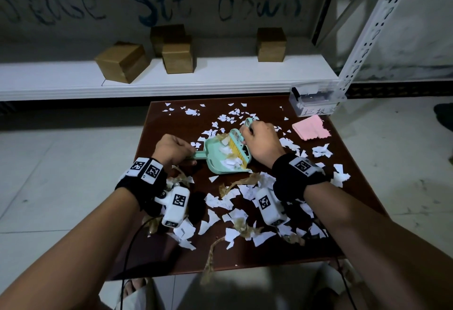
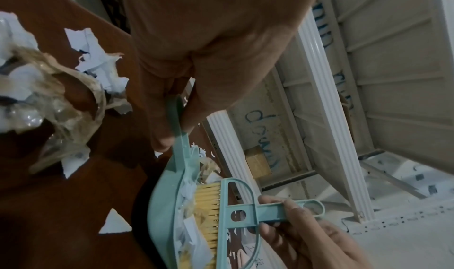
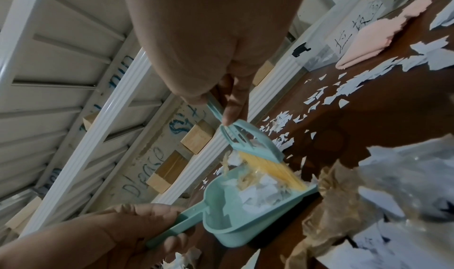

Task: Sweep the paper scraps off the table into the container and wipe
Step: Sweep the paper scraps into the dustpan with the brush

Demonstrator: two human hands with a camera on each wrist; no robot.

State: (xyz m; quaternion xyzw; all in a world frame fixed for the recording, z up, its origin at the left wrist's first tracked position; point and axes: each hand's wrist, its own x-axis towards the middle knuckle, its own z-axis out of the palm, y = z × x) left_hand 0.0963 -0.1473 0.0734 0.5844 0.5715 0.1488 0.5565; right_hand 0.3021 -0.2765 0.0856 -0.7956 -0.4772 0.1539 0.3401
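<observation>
We've got the left hand wrapped round the handle of the mint-green dustpan, fingers curled under it, thumb on top; the wrist view shows the same grip. The pan sits near the middle of the dark brown table, w/ its open lip toward us and to the right, seemingly down on the tabletop. Inside it: white paper scraps plus a few tan shreds.

Our right hand grips the handle of the small brush, same green, yellow bristles. Fingers are closed round the handle, index finger laid along it. The bristles are at the pan's lip, touching the scraps in the pan.

Lots more white scraps are spread over the table, thickest on the near side btwn our wrists and along the right edge, w/ a thinner scatter at the far side. Tan crinkled strips lie mixed in among them.

At the far right corner stands a clear plastic container w/ a handwritten label; can't tell what it holds. Just in front of it lies a folded pink cloth, apart from both hands.

Behind the table is a white shelf w/ several brown boxes on it.
</observation>
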